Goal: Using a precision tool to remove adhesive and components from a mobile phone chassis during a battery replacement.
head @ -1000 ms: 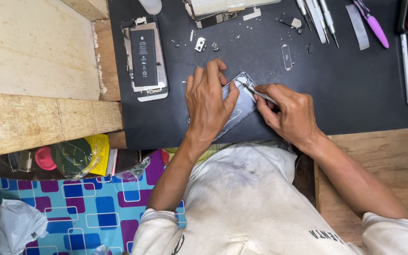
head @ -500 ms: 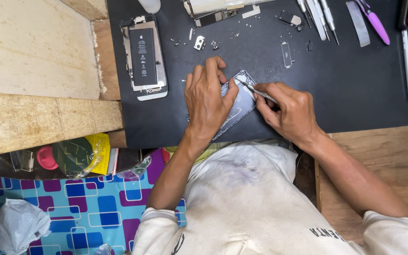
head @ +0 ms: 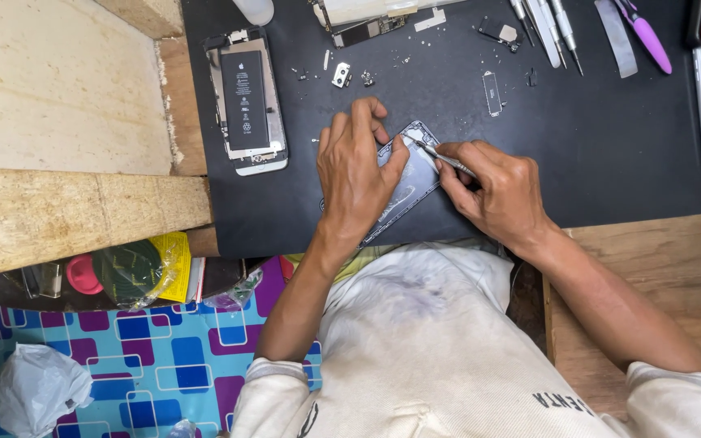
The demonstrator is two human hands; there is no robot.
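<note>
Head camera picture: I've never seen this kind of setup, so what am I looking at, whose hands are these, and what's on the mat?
The one view comes from a camera worn on a person's head, looking straight down at their own two bare hands. The left hand presses flat on a phone panel lying on a black work mat. The right hand holds a thin metal tool, its tip at the panel's upper edge. On the mat's left lies an opened phone showing its black battery. Small screws and parts are scattered near the top, with screwdrivers and a purple-handled tool at the top right.
</note>
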